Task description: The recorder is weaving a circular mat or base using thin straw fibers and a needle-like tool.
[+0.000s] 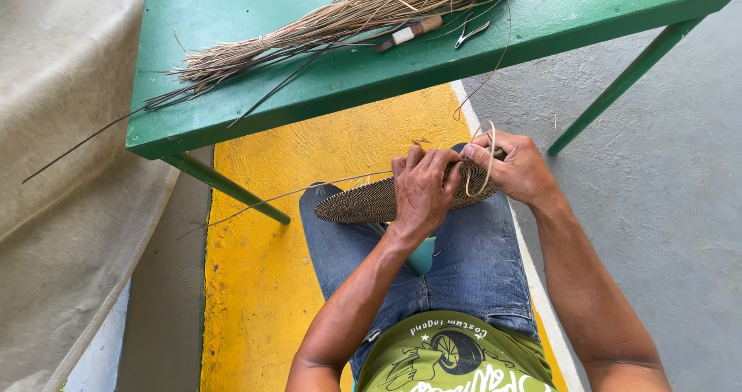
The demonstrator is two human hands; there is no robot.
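We see the left hand (421, 187) closed over the top edge of a flat, coiled woven disc (371, 200) that stands on its rim across the person's lap, above blue jeans (471, 260). The right hand (514, 164) grips the disc's right end, its fingers pinching a pale fibre strand (487, 156) that loops up and back down beside the thumb. The two hands sit just beside each other, fingertips nearly meeting. Another thin strand trails left from the disc over the yellow floor (255, 284). On the green tabletop (232, 21) above lie a long bundle of dry fibres (325, 25), a taped-handled tool (408, 33) and small metal pliers (471, 32), well apart from the hands
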